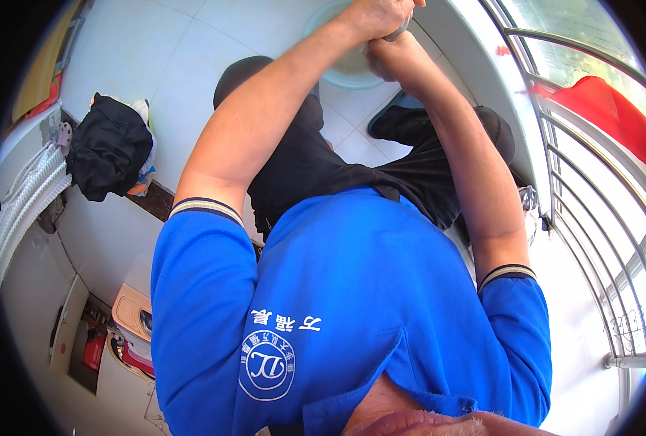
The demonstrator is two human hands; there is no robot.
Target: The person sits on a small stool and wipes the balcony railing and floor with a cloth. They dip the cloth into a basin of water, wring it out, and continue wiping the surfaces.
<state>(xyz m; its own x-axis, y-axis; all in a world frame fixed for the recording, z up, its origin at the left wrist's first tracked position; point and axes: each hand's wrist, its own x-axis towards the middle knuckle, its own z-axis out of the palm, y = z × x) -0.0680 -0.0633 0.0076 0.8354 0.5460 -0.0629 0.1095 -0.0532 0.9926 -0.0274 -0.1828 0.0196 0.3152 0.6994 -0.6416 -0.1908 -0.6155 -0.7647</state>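
At the top edge, my left hand [380,19] is closed around a grey, wet-looking cloth [398,31], and part of this hand is cut off by the frame. Just below it my right hand [399,60] grips the same bunched cloth. Both hands are held close together over a pale blue round basin [350,82] on the tiled floor. The basin seems to hold cloudy water, though my forearms and hands cover much of it.
Black cloth [110,144] lies in a heap at the left, with lighter items under it. Metal railing bars [590,131] and a red cloth [614,117] are by the window at the right. A dark shoe [391,122] rests near the basin.
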